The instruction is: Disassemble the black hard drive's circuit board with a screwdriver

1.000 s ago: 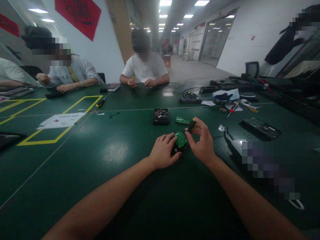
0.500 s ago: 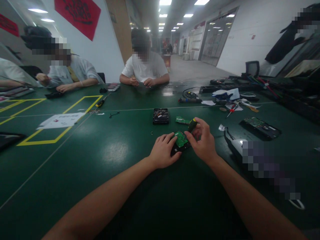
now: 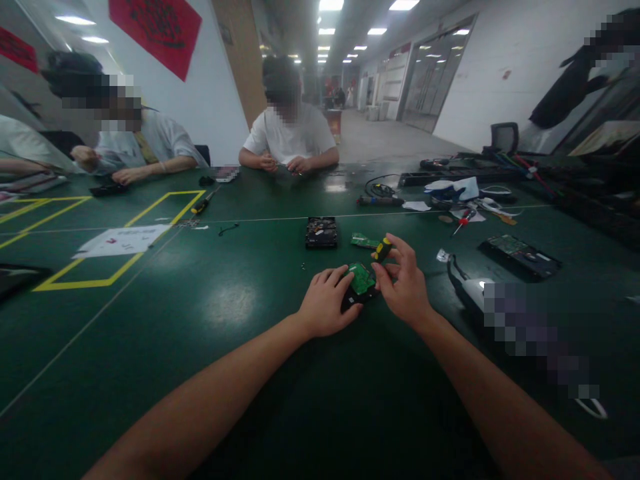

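Note:
A black hard drive with a green circuit board (image 3: 361, 279) on top lies on the green table (image 3: 240, 347) in front of me. My left hand (image 3: 326, 301) rests on its left side, fingers curled over the edge to hold it steady. My right hand (image 3: 404, 280) is closed round a screwdriver with a black and yellow handle (image 3: 383, 249), held upright with its tip down on the board's right side.
A second black hard drive (image 3: 321, 232) and a loose green board (image 3: 364, 240) lie just beyond. Tools, cables and paper (image 3: 460, 197) clutter the right side, with another board (image 3: 520, 255) nearer. Two people sit at the far side. Yellow tape outlines (image 3: 120, 267) mark the left.
My right hand's fingers have shifted round the screwdriver handle, which stays upright over the board. My left hand has not moved.

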`<move>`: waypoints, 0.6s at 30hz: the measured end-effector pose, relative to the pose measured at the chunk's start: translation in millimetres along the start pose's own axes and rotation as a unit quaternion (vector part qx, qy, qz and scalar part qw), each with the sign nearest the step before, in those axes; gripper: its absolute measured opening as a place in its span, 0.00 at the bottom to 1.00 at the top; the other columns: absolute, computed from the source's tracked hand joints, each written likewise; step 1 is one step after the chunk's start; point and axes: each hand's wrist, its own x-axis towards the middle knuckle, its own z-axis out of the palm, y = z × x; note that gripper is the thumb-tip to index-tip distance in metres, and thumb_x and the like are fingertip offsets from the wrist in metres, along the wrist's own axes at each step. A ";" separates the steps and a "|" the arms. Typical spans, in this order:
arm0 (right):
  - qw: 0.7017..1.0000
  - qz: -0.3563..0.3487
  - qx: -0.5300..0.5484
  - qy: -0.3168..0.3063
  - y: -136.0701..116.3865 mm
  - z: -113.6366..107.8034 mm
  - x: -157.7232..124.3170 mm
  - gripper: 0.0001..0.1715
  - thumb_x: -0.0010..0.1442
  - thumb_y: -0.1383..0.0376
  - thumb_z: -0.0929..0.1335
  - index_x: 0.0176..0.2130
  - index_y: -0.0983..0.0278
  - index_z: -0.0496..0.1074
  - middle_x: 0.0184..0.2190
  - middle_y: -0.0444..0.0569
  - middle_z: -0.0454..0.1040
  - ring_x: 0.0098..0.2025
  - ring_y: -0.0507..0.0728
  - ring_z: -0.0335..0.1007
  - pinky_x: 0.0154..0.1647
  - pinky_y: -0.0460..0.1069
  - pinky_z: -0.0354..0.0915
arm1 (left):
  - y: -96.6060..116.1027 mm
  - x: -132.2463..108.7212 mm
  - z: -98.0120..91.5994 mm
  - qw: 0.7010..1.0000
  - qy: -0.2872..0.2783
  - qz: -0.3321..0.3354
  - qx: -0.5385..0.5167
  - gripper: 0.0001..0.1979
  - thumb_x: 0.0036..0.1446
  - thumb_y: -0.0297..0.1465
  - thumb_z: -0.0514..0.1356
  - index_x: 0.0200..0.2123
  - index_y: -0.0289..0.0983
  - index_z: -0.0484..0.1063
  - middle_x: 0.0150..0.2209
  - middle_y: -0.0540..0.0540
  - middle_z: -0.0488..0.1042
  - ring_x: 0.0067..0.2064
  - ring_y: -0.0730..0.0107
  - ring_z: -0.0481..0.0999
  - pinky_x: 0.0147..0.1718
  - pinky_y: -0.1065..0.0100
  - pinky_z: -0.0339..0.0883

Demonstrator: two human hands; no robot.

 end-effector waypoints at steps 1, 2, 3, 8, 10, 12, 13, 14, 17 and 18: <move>1.000 0.003 0.000 -0.002 -0.6 -0.1 0.1 0.39 0.68 0.65 0.68 0.71 0.52 0.52 0.56 0.56 0.74 0.29 0.53 0.76 0.32 0.53 0.79 | -0.1 0.0 0.2 1.000 0.000 -0.001 0.001 0.37 0.62 0.49 0.61 0.69 0.39 0.63 0.70 0.37 0.62 0.66 0.41 0.63 0.64 0.42 0.58; 1.000 0.005 0.001 -0.006 -1.2 -0.2 0.1 0.40 0.68 0.65 0.68 0.72 0.51 0.51 0.55 0.56 0.75 0.27 0.52 0.75 0.31 0.54 0.79 | -0.2 0.0 0.4 1.000 -0.001 -0.001 0.002 0.37 0.62 0.49 0.61 0.69 0.39 0.63 0.70 0.37 0.62 0.66 0.41 0.63 0.64 0.42 0.59; 1.000 0.006 0.002 -0.010 -1.9 -0.2 0.1 0.40 0.69 0.65 0.67 0.73 0.51 0.50 0.55 0.55 0.75 0.26 0.52 0.75 0.30 0.54 0.79 | -0.4 -0.1 0.6 1.000 0.000 -0.001 0.003 0.37 0.61 0.49 0.61 0.69 0.39 0.63 0.70 0.37 0.62 0.66 0.41 0.63 0.64 0.43 0.59; 0.999 0.010 0.035 -0.023 -5.2 -0.6 0.3 0.37 0.70 0.66 0.65 0.72 0.51 0.51 0.54 0.54 0.76 0.24 0.51 0.75 0.29 0.54 0.79 | -1.3 -0.1 1.2 1.000 -0.001 0.001 0.007 0.37 0.62 0.50 0.60 0.68 0.38 0.63 0.70 0.37 0.62 0.67 0.42 0.63 0.65 0.43 0.59; 0.998 0.017 0.055 -0.025 -6.5 -0.7 0.4 0.36 0.70 0.65 0.65 0.71 0.51 0.52 0.55 0.54 0.75 0.25 0.51 0.76 0.30 0.53 0.79 | -1.4 0.0 1.2 1.000 -0.002 0.001 0.008 0.37 0.62 0.50 0.60 0.69 0.38 0.63 0.70 0.37 0.62 0.67 0.41 0.63 0.65 0.43 0.59; 0.996 0.029 0.078 -0.026 -7.9 -0.7 0.3 0.35 0.70 0.64 0.66 0.70 0.51 0.52 0.55 0.53 0.75 0.26 0.50 0.76 0.30 0.52 0.79 | -1.3 0.1 1.0 1.000 -0.001 0.001 0.010 0.37 0.62 0.50 0.60 0.69 0.38 0.63 0.70 0.37 0.62 0.67 0.41 0.63 0.65 0.43 0.58; 0.995 0.035 0.089 -0.027 -8.5 -0.7 0.2 0.35 0.70 0.64 0.67 0.70 0.51 0.52 0.54 0.53 0.75 0.27 0.50 0.77 0.30 0.51 0.79 | -1.1 0.2 0.8 1.000 -0.001 0.002 0.011 0.37 0.62 0.50 0.60 0.69 0.38 0.63 0.70 0.37 0.62 0.67 0.41 0.63 0.65 0.43 0.58; 0.994 0.040 0.101 -0.028 -9.0 -0.7 0.1 0.35 0.70 0.63 0.68 0.69 0.51 0.52 0.54 0.52 0.75 0.28 0.50 0.77 0.30 0.51 0.79 | -0.9 0.2 0.6 1.000 0.000 0.004 0.011 0.37 0.63 0.49 0.59 0.69 0.38 0.62 0.70 0.36 0.62 0.67 0.42 0.63 0.65 0.43 0.58; 0.988 0.050 0.141 -0.031 -8.8 -0.8 0.4 0.34 0.68 0.60 0.70 0.67 0.50 0.54 0.53 0.50 0.74 0.28 0.50 0.77 0.27 0.48 0.77 | -0.9 -0.1 0.5 1.000 0.000 0.006 0.009 0.37 0.63 0.50 0.59 0.69 0.37 0.62 0.70 0.36 0.62 0.67 0.41 0.63 0.65 0.43 0.58; 0.986 0.052 0.155 -0.031 -8.1 -0.9 0.9 0.31 0.69 0.58 0.69 0.65 0.50 0.55 0.52 0.49 0.73 0.28 0.50 0.77 0.24 0.47 0.75 | -1.0 -0.2 0.7 1.000 -0.001 0.004 0.008 0.37 0.62 0.50 0.60 0.69 0.37 0.62 0.70 0.36 0.62 0.67 0.41 0.63 0.65 0.42 0.58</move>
